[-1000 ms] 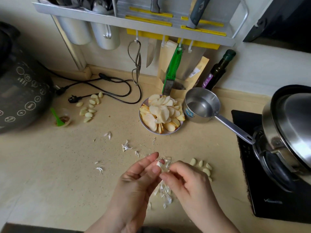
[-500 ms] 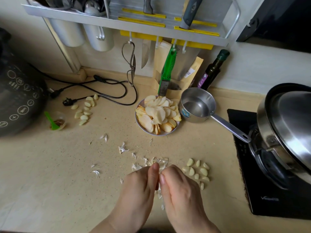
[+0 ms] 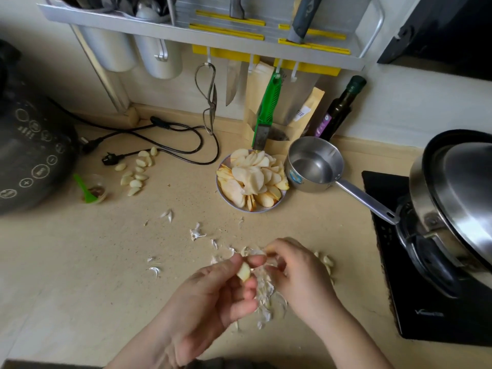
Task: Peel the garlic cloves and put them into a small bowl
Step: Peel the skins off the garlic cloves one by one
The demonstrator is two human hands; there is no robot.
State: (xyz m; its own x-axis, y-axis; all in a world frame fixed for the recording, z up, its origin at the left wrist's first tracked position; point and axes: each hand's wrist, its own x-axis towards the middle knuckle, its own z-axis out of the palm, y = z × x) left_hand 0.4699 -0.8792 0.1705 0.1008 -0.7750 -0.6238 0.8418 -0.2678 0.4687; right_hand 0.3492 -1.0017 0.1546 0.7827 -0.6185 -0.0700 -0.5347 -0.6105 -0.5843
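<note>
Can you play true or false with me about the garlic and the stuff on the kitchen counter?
1. The left hand holds a garlic clove. True.
2. The plate holds orange carrots. False: pale fruit slices.
3. The small saucepan stands right of the plate. True.
4. The scissors lie flat on the counter. False: they hang from the rack.
5. A heap of cloves lies by the black plug. True.

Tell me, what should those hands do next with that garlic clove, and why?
Probably pull the last skin away. The left hand pinches a mostly bare garlic clove, while the right hand pinches papery skin beside it. Loose peels lie underneath, so the clove looks nearly done.
</note>
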